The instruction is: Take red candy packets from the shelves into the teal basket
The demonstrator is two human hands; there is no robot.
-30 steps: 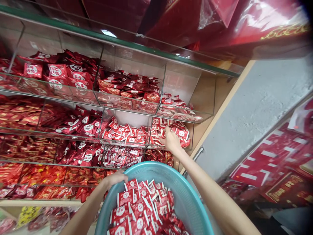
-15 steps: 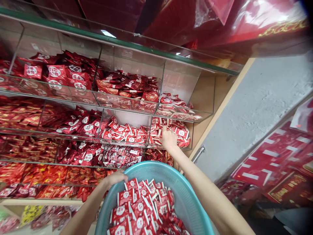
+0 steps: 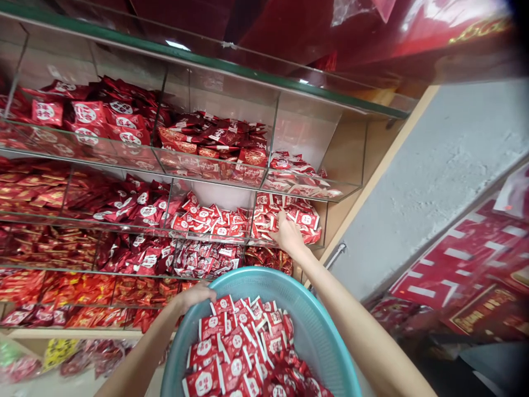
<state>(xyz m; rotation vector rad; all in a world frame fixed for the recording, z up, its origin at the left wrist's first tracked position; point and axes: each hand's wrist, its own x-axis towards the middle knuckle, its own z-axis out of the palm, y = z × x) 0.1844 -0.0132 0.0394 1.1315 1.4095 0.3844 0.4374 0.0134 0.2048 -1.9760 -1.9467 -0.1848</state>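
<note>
A teal plastic basket (image 3: 330, 336) full of small red-and-white packets (image 3: 237, 342) is in front of me. My left hand (image 3: 196, 296) is closed on its upper left rim. My right hand (image 3: 287, 231) reaches to a shelf compartment at the right end, over red-and-white packets (image 3: 306, 219). Its fingers are bent at the packets; whether one is pinched between them is too small to tell. Similar packets (image 3: 227, 223) fill the compartment to the left.
Glass-fronted shelves (image 3: 206, 179) hold more red packets in divided rows. A wooden side panel (image 3: 388, 149) and a grey wall (image 3: 438, 160) stand at the right. Large red items (image 3: 289, 33) hang overhead, and red packages (image 3: 446, 264) lie at the lower right.
My right hand has shifted slightly right and down, its fingers still at the packets. My left hand keeps its hold on the basket. The view has moved slightly.
</note>
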